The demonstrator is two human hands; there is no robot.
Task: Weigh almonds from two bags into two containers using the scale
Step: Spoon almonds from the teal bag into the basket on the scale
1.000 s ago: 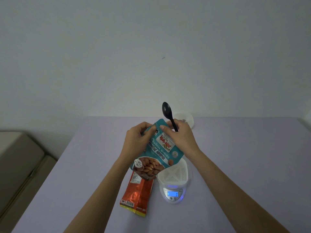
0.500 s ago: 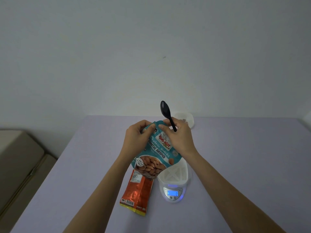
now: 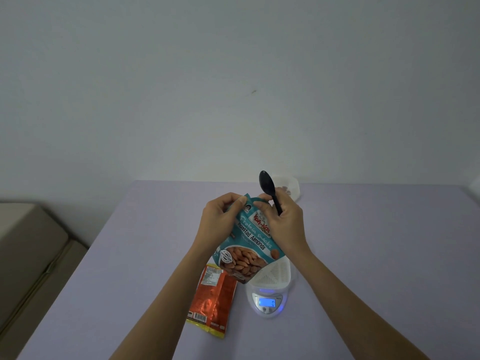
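Note:
I hold a teal almond bag (image 3: 249, 245) tilted above the table, both hands pinching its top edge. My left hand (image 3: 220, 222) grips the top left corner. My right hand (image 3: 283, 224) grips the top right and also clamps a black spoon (image 3: 268, 187), bowl pointing up. Below the bag a white container (image 3: 272, 274) sits on the white scale (image 3: 267, 300), whose blue display is lit. An orange almond bag (image 3: 213, 300) lies flat to the left of the scale. A second clear container (image 3: 288, 187) with a few almonds stands at the far edge, partly behind the spoon.
The lilac table (image 3: 376, 255) reaches to the pale wall. A beige sofa or cushion (image 3: 28, 255) stands beyond the table's left edge. A small white object (image 3: 475, 188) shows at the far right edge.
My hands have drawn slightly closer together at the bag's top, and the bag tilted a little more. Scale, container and orange bag have not moved.

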